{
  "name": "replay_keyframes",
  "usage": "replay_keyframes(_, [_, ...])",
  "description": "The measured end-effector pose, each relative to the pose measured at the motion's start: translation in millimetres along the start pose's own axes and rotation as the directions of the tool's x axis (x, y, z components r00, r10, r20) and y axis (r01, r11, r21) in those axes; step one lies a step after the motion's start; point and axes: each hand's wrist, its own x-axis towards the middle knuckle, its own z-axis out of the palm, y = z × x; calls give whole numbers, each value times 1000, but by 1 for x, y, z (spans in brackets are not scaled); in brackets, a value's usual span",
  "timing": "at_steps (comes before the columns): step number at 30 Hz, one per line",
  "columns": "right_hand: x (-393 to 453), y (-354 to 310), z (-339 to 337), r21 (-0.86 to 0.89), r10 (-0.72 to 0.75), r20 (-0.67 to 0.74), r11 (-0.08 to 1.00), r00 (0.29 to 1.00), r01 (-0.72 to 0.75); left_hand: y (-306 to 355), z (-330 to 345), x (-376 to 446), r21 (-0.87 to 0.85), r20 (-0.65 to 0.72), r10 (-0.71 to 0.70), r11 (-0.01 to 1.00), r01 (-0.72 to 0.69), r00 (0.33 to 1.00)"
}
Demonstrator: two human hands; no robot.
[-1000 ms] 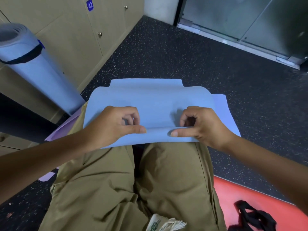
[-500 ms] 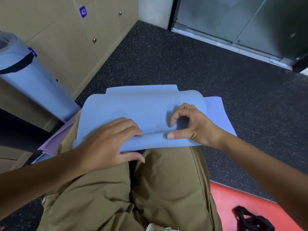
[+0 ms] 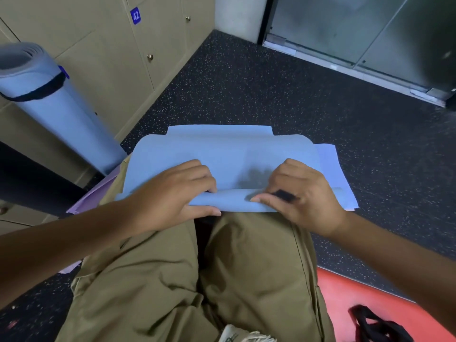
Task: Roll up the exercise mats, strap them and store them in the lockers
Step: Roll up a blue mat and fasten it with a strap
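Head view shows the left hand (image 3: 172,193) changed from half a second ago: then its fingers lay flat and spread on the blue mat (image 3: 222,156), now they are curled over the rolled near edge with the thumb tucked under it, gripping the fold. The right hand (image 3: 303,193) grips that edge as before, fingers bent on top and thumb stretched along the roll; a small dark mark sits on the thumb side, perhaps a shadow or a bit of strap, too blurred to tell. Counting from the left: one rolled blue mat (image 3: 61,107) leans upright against the lockers (image 3: 98,45), bound near its top by one black strap (image 3: 37,91); one locker door carries a blue tag reading 42 (image 3: 135,15), and three round knobs show on the doors. One lilac mat (image 3: 96,191) pokes out under the blue one at its left, and a paler sheet (image 3: 338,174) shows under its right end. The blue mat lies flat on the dark speckled floor (image 3: 271,90), just beyond the person's knees in khaki trousers (image 3: 197,280), which cover its near side. At lower right lies one red mat (image 3: 370,299) with a loose black strap (image 3: 377,327) resting on it. Glass doors (image 3: 357,28) close off the far right.
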Motion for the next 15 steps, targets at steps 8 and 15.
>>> replay_keyframes(8, [-7, 3, -5, -279, -86, 89, 954, 992, 108, -14, -13, 14, -385, 269, -266, 851, 357, 926])
replay_keyframes(15, [3, 6, -10, -119, 146, 215, 985, 966, -123, -8, -11, 7, 62, -33, -50, 997, 52, 998])
